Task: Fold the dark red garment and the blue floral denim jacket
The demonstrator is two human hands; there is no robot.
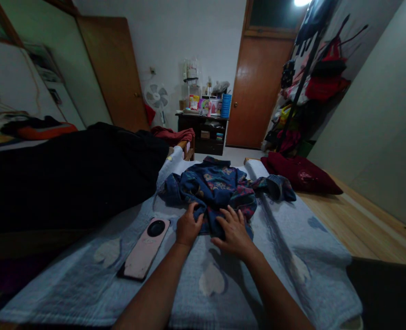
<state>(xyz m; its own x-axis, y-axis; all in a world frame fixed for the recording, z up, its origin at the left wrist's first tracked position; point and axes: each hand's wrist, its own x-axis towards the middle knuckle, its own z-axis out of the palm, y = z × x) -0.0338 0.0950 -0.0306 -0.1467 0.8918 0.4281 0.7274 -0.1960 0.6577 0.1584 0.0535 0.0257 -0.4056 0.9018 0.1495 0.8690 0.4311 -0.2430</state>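
Observation:
A blue denim shirt (219, 181) with a colourful pattern lies rumpled on the bed, its collar at the far end and its sleeves out to both sides. My left hand (189, 227) is at the left of the near hem, with a fold of the cloth between thumb and fingers. On the hem's right part rests my right hand (235, 233), fingers spread and lying on the fabric. A pink phone (146, 250) with a round black camera ring lies face down, left of my left hand.
The shirt and phone lie on a light blue blanket (211, 279) with heart shapes. Dark clothing (75, 178) is heaped at the left. A dark red cushion (301, 173) sits at the right on a wooden board (354, 220). Farther back are a black cabinet (206, 137) and a fan (157, 97).

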